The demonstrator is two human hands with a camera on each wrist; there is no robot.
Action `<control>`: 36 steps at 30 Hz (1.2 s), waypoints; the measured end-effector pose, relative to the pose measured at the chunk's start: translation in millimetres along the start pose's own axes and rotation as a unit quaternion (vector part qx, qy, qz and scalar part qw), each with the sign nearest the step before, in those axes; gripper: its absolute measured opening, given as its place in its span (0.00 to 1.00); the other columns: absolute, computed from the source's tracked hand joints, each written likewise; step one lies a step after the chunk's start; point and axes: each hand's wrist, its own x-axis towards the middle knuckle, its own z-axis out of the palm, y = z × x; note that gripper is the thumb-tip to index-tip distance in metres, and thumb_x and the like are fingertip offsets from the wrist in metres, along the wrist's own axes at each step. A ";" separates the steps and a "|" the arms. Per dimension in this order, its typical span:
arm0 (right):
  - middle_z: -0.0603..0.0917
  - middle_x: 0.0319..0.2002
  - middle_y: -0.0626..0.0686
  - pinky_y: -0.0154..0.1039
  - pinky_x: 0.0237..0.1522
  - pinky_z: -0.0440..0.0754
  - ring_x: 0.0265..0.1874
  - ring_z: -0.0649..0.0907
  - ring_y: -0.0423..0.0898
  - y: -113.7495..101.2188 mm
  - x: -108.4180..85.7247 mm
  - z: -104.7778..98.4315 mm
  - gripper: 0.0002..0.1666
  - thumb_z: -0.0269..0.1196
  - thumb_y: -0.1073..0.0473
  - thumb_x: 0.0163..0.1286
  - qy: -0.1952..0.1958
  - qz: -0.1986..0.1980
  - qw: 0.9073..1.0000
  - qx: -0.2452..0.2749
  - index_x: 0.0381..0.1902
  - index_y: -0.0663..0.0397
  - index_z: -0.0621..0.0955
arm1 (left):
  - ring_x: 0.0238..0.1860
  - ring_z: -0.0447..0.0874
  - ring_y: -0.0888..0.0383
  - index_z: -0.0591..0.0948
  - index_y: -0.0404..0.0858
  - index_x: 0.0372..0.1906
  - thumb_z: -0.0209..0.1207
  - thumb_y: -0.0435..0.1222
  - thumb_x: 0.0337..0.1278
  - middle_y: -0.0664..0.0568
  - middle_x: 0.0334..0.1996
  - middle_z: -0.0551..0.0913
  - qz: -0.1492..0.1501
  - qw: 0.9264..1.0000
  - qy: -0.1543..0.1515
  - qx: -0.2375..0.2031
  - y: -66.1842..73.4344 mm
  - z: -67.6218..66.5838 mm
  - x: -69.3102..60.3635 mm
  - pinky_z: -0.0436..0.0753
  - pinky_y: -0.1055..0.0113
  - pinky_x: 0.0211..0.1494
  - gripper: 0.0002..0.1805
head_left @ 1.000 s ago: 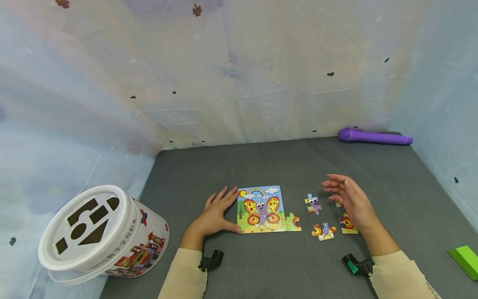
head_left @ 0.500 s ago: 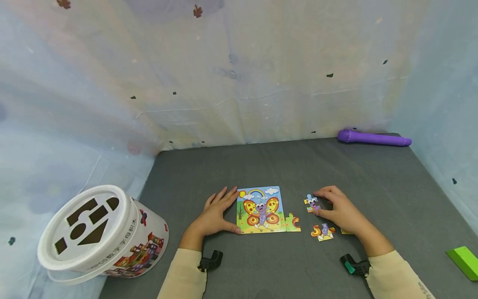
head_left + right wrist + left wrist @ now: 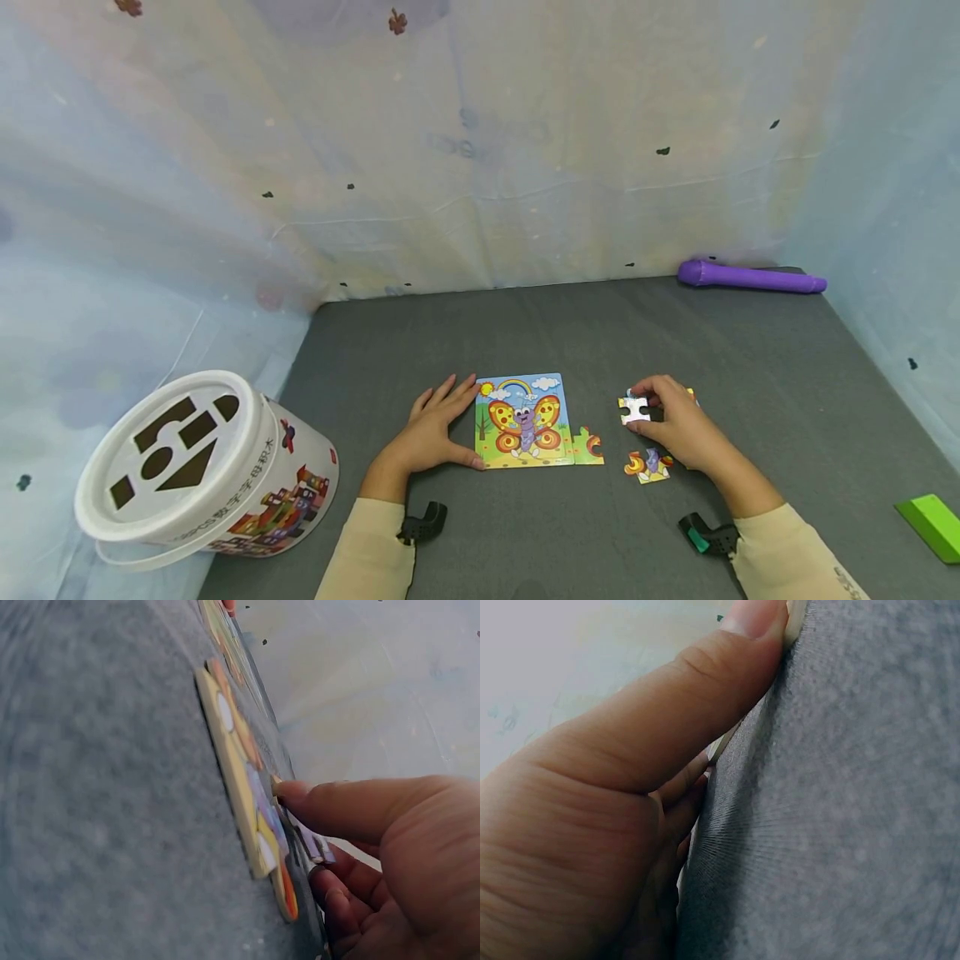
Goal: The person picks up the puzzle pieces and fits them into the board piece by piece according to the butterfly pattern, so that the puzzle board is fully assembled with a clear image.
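Note:
My left hand (image 3: 431,429) lies spread at the left edge of a square butterfly picture board (image 3: 523,421), its thumb and fingertips touching the edge. In the left wrist view the thumb (image 3: 697,682) reaches along that edge. A puzzle piece with a green ground (image 3: 587,447) sits against the board's lower right side. To the right, my right hand (image 3: 678,423) pinches a puzzle piece (image 3: 634,409) between thumb and fingers; its face looks white with glare. Just below lies a butterfly-foot puzzle piece (image 3: 649,466), large in the right wrist view. Another piece is mostly hidden behind the right hand.
A white bucket (image 3: 210,467) with shape holes in its lid stands at the left. A purple microphone-shaped stick (image 3: 750,275) lies along the back edge. A green block (image 3: 930,527) is at the far right. Hanging cloth (image 3: 525,167) encloses the grey table (image 3: 570,533).
My right hand came down and left onto the purple-and-blue puzzle piece, and now pinches it, tilted so its surface looks white. My left hand has stayed beside the board.

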 end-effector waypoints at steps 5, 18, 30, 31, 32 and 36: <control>0.82 0.53 0.56 0.48 0.50 0.80 0.48 0.80 0.52 -2.2 -1.3 -1.3 0.27 0.73 0.66 0.75 0.016 0.004 1.000 0.017 0.67 0.63 0.78 | 0.88 0.36 0.53 0.58 0.51 0.90 0.86 0.62 0.39 0.61 0.88 0.50 -0.001 1.000 -0.001 0.001 0.3 -0.1 -0.3 0.34 0.41 0.83 0.73; 0.87 0.37 0.49 0.37 0.30 0.80 0.31 0.84 0.50 -29.0 -3.9 13.6 0.24 0.69 0.67 0.79 0.061 -0.045 0.991 0.111 0.70 0.59 0.80 | 0.87 0.36 0.54 0.57 0.52 0.90 0.85 0.63 0.39 0.62 0.88 0.49 -0.001 1.000 -0.001 0.001 -1.4 0.9 0.6 0.34 0.41 0.83 0.73; 0.87 0.38 0.50 0.40 0.28 0.83 0.28 0.84 0.51 -55.8 -3.2 47.0 0.10 0.68 0.63 0.81 0.006 -0.039 0.982 0.187 0.56 0.57 0.87 | 0.88 0.36 0.53 0.58 0.51 0.90 0.86 0.62 0.39 0.61 0.88 0.50 0.008 1.000 -0.001 -0.004 -3.1 1.6 1.4 0.35 0.40 0.82 0.73; 0.87 0.38 0.51 0.41 0.29 0.84 0.28 0.84 0.52 -57.6 -2.1 50.0 0.10 0.68 0.62 0.81 -0.001 -0.039 0.980 0.195 0.56 0.56 0.87 | 0.88 0.36 0.53 0.58 0.51 0.90 0.86 0.62 0.39 0.61 0.88 0.50 0.008 1.000 -0.001 -0.004 -3.0 1.3 1.3 0.35 0.40 0.82 0.73; 0.87 0.37 0.51 0.41 0.28 0.84 0.27 0.84 0.52 -58.5 -0.7 53.1 0.09 0.68 0.63 0.81 -0.006 -0.040 0.979 0.199 0.55 0.57 0.87 | 0.88 0.36 0.53 0.57 0.51 0.90 0.86 0.62 0.39 0.61 0.88 0.50 0.008 1.000 -0.001 -0.004 -3.0 1.3 1.3 0.35 0.40 0.82 0.73; 0.88 0.36 0.51 0.39 0.28 0.84 0.27 0.85 0.51 -64.7 6.1 63.4 0.09 0.68 0.63 0.81 -0.018 -0.047 0.979 0.197 0.54 0.57 0.88 | 0.88 0.36 0.53 0.57 0.51 0.90 0.86 0.62 0.39 0.60 0.88 0.50 0.006 1.000 0.000 -0.004 -3.1 1.6 1.5 0.34 0.40 0.82 0.73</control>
